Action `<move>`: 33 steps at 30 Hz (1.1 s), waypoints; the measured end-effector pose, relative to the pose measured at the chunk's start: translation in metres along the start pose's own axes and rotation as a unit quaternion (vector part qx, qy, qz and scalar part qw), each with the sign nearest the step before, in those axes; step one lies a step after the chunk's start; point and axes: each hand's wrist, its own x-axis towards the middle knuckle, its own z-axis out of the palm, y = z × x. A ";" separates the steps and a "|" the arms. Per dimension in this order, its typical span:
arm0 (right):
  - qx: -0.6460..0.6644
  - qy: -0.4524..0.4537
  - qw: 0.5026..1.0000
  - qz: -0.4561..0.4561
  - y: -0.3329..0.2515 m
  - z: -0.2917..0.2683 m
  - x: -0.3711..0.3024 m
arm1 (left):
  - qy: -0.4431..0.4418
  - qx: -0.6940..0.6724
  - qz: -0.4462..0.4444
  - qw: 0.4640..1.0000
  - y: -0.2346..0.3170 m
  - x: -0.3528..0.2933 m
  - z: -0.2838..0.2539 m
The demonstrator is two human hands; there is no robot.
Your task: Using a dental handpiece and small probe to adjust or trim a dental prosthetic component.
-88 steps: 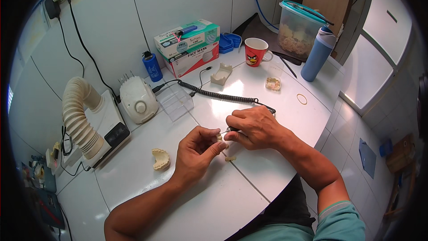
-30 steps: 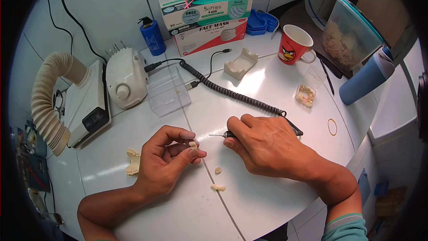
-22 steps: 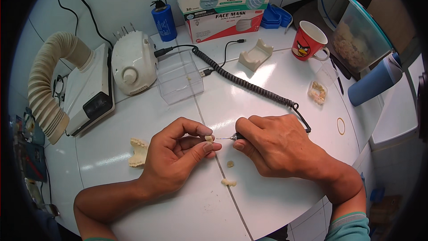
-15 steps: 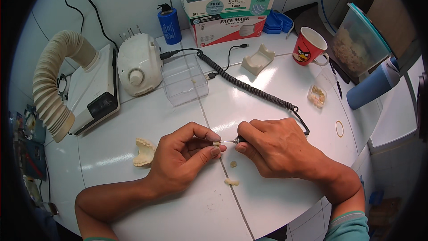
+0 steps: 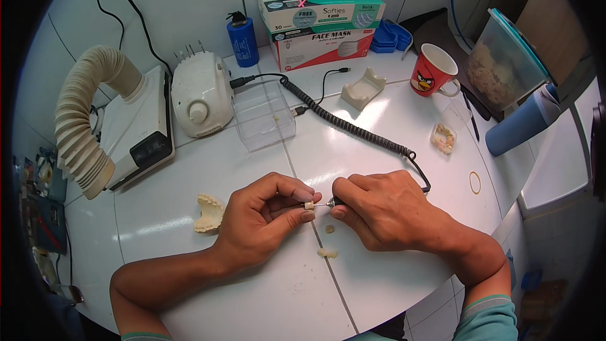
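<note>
Between the thumb and fingers of my left hand [image 5: 255, 218] is a small tooth-coloured dental crown [image 5: 308, 205]. My right hand [image 5: 398, 211] is wrapped round a dark rotary handpiece [image 5: 332, 202], most of its body hidden in the palm. The handpiece's thin metal shank points left and reaches the crown; its very tip is too small to make out. On the white table below lie a single small tooth piece [image 5: 329, 229] and a short strip of joined tooth pieces [image 5: 327, 253]. Left of my left hand sits a cream dental arch model [image 5: 208, 213].
A coiled black cord [image 5: 353, 124] runs from the handpiece to a white control unit [image 5: 201, 98]. Further left stands a ribbed suction hose [image 5: 76, 120]. Behind are a clear box [image 5: 265, 132] and stacked mask boxes [image 5: 322, 50]. A red mug [image 5: 429, 76] and small tooth container [image 5: 444, 139] are right.
The crown has turned slightly in my left fingers and shows more of its face. My right hand has shifted a little left with the handpiece. The whole view has moved slightly.
</note>
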 end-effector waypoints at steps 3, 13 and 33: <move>0.000 -0.004 1.000 0.005 0.000 -0.001 0.001 | 0.000 0.006 0.004 1.000 0.000 0.000 -0.001; 0.005 -0.002 1.000 -0.002 0.000 0.002 -0.002 | 0.001 0.015 0.021 1.000 -0.001 -0.002 0.000; -0.007 -0.014 1.000 -0.006 -0.001 -0.002 -0.001 | -0.018 -0.025 0.029 0.999 -0.003 -0.002 0.000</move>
